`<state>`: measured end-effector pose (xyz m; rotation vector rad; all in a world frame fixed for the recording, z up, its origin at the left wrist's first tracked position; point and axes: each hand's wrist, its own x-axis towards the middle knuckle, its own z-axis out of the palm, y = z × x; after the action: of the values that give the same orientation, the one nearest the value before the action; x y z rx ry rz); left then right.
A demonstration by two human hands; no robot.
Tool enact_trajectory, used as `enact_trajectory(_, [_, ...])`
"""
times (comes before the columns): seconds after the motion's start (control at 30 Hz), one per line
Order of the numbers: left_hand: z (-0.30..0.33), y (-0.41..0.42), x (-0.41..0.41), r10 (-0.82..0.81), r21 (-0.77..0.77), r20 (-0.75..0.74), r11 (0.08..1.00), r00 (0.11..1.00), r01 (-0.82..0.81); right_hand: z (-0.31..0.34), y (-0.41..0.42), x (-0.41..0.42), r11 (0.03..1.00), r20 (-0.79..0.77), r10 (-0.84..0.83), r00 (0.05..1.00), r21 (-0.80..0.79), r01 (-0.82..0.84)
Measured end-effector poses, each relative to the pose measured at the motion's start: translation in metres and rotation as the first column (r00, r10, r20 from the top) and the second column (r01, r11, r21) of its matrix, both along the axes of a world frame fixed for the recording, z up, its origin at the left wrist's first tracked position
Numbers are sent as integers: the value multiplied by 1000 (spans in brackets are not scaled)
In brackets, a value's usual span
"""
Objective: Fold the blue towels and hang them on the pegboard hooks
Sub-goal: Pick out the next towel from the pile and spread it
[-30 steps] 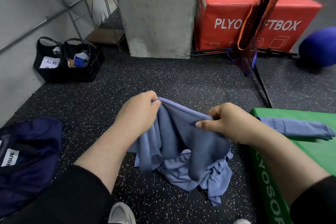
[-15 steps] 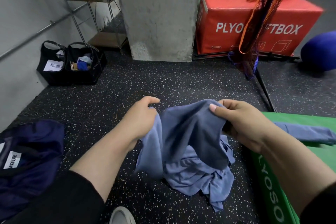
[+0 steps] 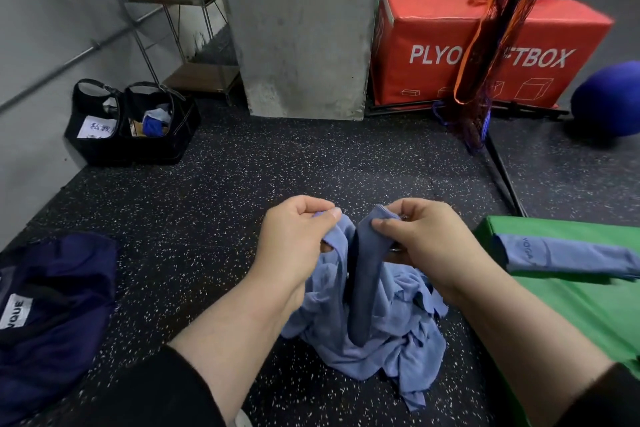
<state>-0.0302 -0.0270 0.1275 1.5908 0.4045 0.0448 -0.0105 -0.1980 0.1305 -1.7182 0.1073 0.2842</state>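
A: Item one, nearest: blue towel [image 3: 367, 319], loose heap on the floor [image 3: 242, 184] directly below both hands. Held how?

B: Left hand [image 3: 294, 239] pinches one bunched edge between thumb and curled fingers; right hand [image 3: 426, 239] pinches another edge the same way. Knuckles up, wrists close together, both forearms reaching in from the near edge. The top hem rises to the hands, the rest hangs crumpled beneath. Likely reason: hunting for the corners so the cloth can be spread before a fold.

A: Item two, just right of the right hand?

B: Folded towel [image 3: 561, 256], a narrow strip lying flat on the green box [image 3: 571, 305]. Probably parked there as finished, waiting to be hung.

A: Item three, well left of the left hand?

B: Dark bag [image 3: 52, 305], slumped open, white label showing.

A: Beyond the hands?

B: Two black baskets [image 3: 131, 121] far left by the wall; concrete pillar [image 3: 298, 28] straight ahead; red box [image 3: 485, 52] and a hanging net [image 3: 485, 45] ahead right; blue ball [image 3: 609, 97] far right.

A: Pegboard and hooks?

B: Not in view. Judged stage: second towel unfolded, none hung.
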Motion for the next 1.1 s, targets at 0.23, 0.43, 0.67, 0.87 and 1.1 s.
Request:
enact_trajectory(0.23, [8, -7, -4, -90, 122, 42, 989, 995, 84, 0, 7, -3, 1000, 25, 11, 1000, -12, -11])
enact_trajectory(0.43, [11, -6, -6, -132, 89, 106, 988, 986, 123, 2, 10, -7, 1000, 34, -14, 999, 29, 13])
enact_trajectory(0.67, [10, -12, -6, -169, 233, 107, 962, 980, 140, 5, 16, -11, 995, 12, -53, 999, 83, 52])
enact_trajectory(0.87, [11, -13, -7, -209, 258, 102, 950, 973, 177, 7, 17, -12, 996, 9, -22, 1000, 82, 21])
enact_trajectory(1.1, [13, -13, -9, -333, 263, 53, 914, 941, 309, 7, 13, -9, 999, 81, 44, 996, 8, -45])
